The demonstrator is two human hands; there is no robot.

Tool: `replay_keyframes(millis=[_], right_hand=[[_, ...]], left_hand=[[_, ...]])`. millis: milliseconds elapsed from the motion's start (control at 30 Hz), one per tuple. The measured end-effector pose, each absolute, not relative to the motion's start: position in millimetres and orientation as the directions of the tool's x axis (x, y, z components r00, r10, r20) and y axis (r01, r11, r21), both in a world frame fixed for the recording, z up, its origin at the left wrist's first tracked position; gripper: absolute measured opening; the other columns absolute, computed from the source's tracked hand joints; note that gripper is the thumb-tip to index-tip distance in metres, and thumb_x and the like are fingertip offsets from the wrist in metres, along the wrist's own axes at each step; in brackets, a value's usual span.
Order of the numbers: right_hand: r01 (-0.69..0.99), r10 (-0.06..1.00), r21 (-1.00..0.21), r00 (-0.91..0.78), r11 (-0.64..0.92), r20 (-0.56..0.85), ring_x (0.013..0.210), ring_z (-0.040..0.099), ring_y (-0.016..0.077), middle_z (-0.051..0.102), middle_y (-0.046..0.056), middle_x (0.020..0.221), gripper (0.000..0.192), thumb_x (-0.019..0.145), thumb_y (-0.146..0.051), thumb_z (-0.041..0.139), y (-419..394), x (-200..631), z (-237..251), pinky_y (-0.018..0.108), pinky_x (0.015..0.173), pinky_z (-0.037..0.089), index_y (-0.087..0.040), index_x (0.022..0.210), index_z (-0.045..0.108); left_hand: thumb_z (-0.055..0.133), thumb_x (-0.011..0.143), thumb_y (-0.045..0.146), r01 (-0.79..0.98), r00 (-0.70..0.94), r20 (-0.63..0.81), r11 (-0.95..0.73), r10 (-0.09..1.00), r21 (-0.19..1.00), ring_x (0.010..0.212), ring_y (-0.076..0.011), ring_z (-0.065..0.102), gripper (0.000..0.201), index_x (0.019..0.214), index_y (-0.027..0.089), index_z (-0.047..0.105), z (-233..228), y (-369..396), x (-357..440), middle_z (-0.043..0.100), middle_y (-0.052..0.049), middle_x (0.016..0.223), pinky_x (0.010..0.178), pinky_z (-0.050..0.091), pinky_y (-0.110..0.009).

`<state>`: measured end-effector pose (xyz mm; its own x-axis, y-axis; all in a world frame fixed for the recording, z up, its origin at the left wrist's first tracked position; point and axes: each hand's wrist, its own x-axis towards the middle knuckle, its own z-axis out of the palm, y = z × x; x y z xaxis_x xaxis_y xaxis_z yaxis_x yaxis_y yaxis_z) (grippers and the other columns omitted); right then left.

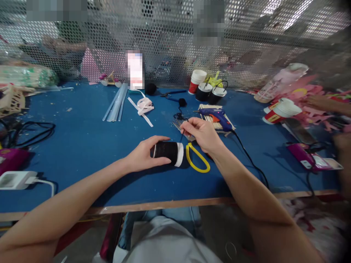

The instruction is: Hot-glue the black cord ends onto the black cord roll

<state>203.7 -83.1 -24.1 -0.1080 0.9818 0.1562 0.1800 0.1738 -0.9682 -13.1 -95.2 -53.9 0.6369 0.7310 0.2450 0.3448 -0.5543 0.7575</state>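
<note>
1 spool of black thread (168, 152), on its side on the blue surface (82, 146) near the front edge, white end flange to the right. Gripped around the barrel by the left hand (144, 157), fingers curled over the top, thumb at the near side. Thread end (181, 136) pinched between thumb and fingertips of the right hand (201, 134), remaining fingers loosely curled, strand running down toward the spool. Judged step: drawing off a length of thread; likely to call for a steady spool and an even pull. Yellow-handled scissors (197, 161) just beside the spool, partly under the right wrist. Blue glue gun (216, 116) resting on wooden sticks (211, 118) beyond. Paper cups (197, 81) farther back; white ribbon (144, 106) and clear glue sticks (116, 102) at the left rear.
</note>
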Motion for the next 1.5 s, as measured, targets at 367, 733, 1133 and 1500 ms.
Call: replay_keyframes(millis=[367, 733, 1133, 1500], right_hand=[[0.365, 0.973, -0.903, -0.040, 0.226, 0.227, 0.056, 0.049, 0.0097, 0.057, 0.000, 0.060, 0.030, 0.079, -0.044, 0.057, -81.5, 204.8, -22.8, 0.025, 0.055, 0.039, -0.018, 0.065, 0.055], [0.465, 0.973, -0.855, -0.108, 0.231, 0.204, 0.053, 0.047, 0.0093, 0.056, 0.000, 0.059, 0.036, 0.080, -0.051, 0.053, -80.6, 203.2, -27.4, 0.025, 0.053, 0.037, -0.017, 0.067, 0.055], [0.493, 0.969, -0.844, -0.219, 0.211, 0.114, 0.060, 0.056, 0.0134, 0.061, 0.003, 0.065, 0.033, 0.080, -0.048, 0.053, -80.4, 204.0, -36.8, 0.028, 0.060, 0.041, -0.018, 0.067, 0.054], [0.558, 0.964, -0.807, -0.261, 0.193, 0.049, 0.055, 0.048, 0.0111, 0.056, 0.000, 0.057, 0.031, 0.080, -0.043, 0.051, -86.7, 197.6, -30.2, 0.026, 0.055, 0.035, -0.017, 0.064, 0.054]], left_hand=[[0.064, 0.073, 0.047, 0.416, 0.657, 0.052, -0.419, 0.752, 0.807, 0.079, -0.0179, 0.061, 0.051, 0.112, 0.016, 0.055, -46.2, -100.7, -9.7, 0.065, -0.007, 0.098, 0.068, 0.051, -0.028], [0.067, 0.072, 0.045, 0.336, 0.729, 0.218, -0.617, 0.649, 0.712, 0.094, -0.0213, 0.059, 0.053, 0.114, 0.017, 0.053, -45.2, -104.8, -10.7, 0.062, -0.009, 0.105, 0.083, 0.047, -0.033], [0.069, 0.071, 0.043, 0.252, 0.731, 0.348, -0.707, 0.586, 0.661, 0.094, -0.0212, 0.057, 0.057, 0.119, 0.019, 0.049, -45.1, -104.9, -11.7, 0.058, -0.009, 0.103, 0.081, 0.047, -0.034], [0.072, 0.069, 0.039, 0.201, 0.697, 0.454, -0.759, 0.555, 0.620, 0.102, -0.0227, 0.054, 0.060, 0.120, 0.018, 0.048, -45.6, -104.6, -11.2, 0.056, -0.011, 0.108, 0.087, 0.047, -0.038]])
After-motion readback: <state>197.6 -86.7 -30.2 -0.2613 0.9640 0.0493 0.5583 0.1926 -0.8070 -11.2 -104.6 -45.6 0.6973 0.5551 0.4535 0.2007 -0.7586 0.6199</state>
